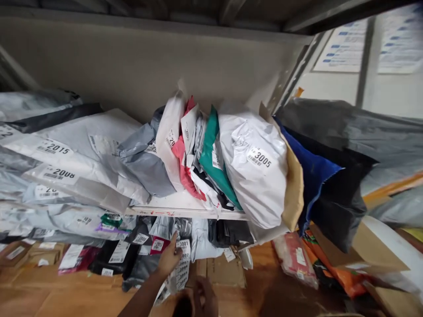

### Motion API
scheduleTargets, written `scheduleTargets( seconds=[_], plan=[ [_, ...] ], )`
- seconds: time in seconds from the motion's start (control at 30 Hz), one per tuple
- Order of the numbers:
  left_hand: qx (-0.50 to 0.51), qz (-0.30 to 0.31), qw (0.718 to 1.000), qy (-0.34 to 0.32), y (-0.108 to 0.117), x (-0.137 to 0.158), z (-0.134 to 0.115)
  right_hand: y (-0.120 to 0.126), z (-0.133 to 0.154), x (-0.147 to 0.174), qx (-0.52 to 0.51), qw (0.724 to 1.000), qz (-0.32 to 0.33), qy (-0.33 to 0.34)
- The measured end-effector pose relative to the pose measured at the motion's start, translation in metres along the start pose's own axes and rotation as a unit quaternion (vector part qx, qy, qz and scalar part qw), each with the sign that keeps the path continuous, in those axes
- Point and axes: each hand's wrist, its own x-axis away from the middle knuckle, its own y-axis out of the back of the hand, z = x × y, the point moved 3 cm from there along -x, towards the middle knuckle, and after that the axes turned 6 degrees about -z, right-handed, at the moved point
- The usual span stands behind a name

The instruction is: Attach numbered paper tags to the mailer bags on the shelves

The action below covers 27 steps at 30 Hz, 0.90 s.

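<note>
Now my left hand (170, 259) reaches under the shelf's front edge (185, 212), fingers (176, 250) spread loosely, tips touching the strip of numbered labels (183, 264) whose top one reads 3001; nothing gripped. It hangs among dark and grey poly bags below the shelf. My right hand (205, 299) sits low at the bottom of the view, blurred, fingers curled, cannot tell if it holds anything. On the shelf above, white bag 3005 (254, 167) leans at the front edge, next to a teal bag (211, 163). Grey bags 2015 (56, 149) and 2008 (62, 174) are stacked toward the left end.
</note>
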Motion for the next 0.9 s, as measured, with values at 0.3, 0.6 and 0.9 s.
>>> scheduleTargets(
  seconds=[0.3, 0.6, 0.9],
  plan=[
    [0.059, 0.023, 0.998, -0.005, 0.051, 0.032, 0.074, -0.105, 0.072, -0.093, 0.036, 0.975, 0.049, 0.215],
    [0.029, 0.102, 0.994, -0.012, 0.085, 0.056, 0.133, -0.182, 0.043, -0.128, 0.285, 0.917, -0.028, 0.278],
    [-0.076, 0.129, 0.987, -0.06, 0.099, 0.016, 0.077, -0.094, 0.03, -0.135, 0.309, 0.917, -0.152, 0.204]
  ],
)
